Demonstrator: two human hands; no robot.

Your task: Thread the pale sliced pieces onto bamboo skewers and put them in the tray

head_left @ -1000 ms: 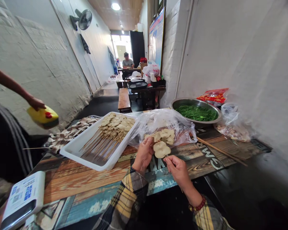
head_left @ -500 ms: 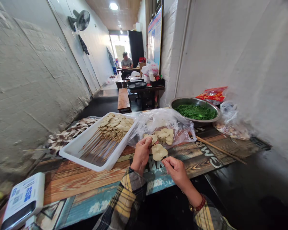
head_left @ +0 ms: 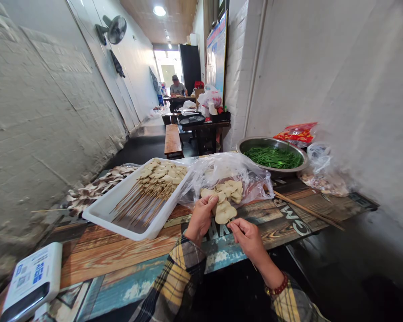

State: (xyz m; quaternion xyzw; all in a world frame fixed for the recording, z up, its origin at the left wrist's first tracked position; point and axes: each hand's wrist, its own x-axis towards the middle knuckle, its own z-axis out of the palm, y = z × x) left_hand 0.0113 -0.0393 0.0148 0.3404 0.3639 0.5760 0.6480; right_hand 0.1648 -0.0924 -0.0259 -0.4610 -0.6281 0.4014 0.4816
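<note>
Both hands are near each other on my feed but apart: the left hand (head_left: 199, 218) pinches thumb and fingers at the upper side of some flat pale slices (head_left: 225, 213), while the right hand (head_left: 246, 236), beaded bracelet (head_left: 278, 286) at its wrist, grips the thin skewer (head_left: 229, 220) running into them. I cannot tell how many slices the left fingertips hold.

From the left, I see a white box (head_left: 33, 273) with blue print on the near corner of the plank-patterned tabletop (head_left: 121, 264). Farther back, dark-edged, mushroom-like pieces (head_left: 97, 185) lie heaped just beside a white plastic tray (head_left: 117, 229). Loaded skewers (head_left: 154, 179) lie side by side in that tray, bare sticks toward me.

To its right I have a clear plastic bag (head_left: 221, 165) spread out, with loose slices (head_left: 233, 190) at its near side, just beyond the hands. Next comes a metal bowl (head_left: 300, 169) of green stalks (head_left: 273, 156), with wooden sticks (head_left: 309, 210) lying in front of it. Rightmost, I view a red bag (head_left: 298, 131) behind a knotted clear bag (head_left: 320, 156).
</note>
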